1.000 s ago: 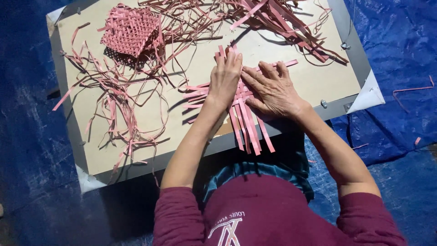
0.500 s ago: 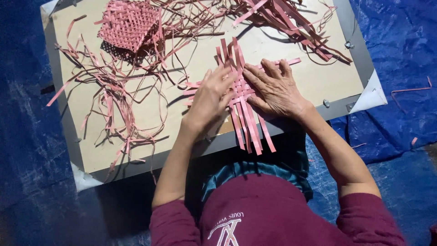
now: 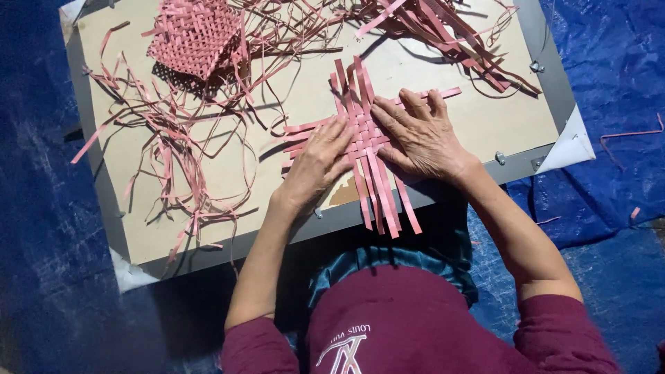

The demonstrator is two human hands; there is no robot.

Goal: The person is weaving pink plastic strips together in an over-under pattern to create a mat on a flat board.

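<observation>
A small weave of flat pink strips (image 3: 363, 135) lies on a beige board (image 3: 485, 118), its loose ends fanning out past the board's near edge. My left hand (image 3: 317, 166) lies flat on the weave's left side, fingers spread over the crossing strips. My right hand (image 3: 415, 135) presses palm down on its right side, fingertips at the woven middle. Neither hand has a strip pinched between its fingers.
A finished pink woven square (image 3: 194, 34) sits at the board's far left. Thin pink trimmings (image 3: 173, 145) sprawl over the left half, and a heap of wider strips (image 3: 443, 28) lies at the far right. Blue tarp (image 3: 609, 76) surrounds the grey-framed board.
My left hand slid from the weave's far edge down to its left side. The upper strip ends are now uncovered. My right hand stayed pressing on the right.
</observation>
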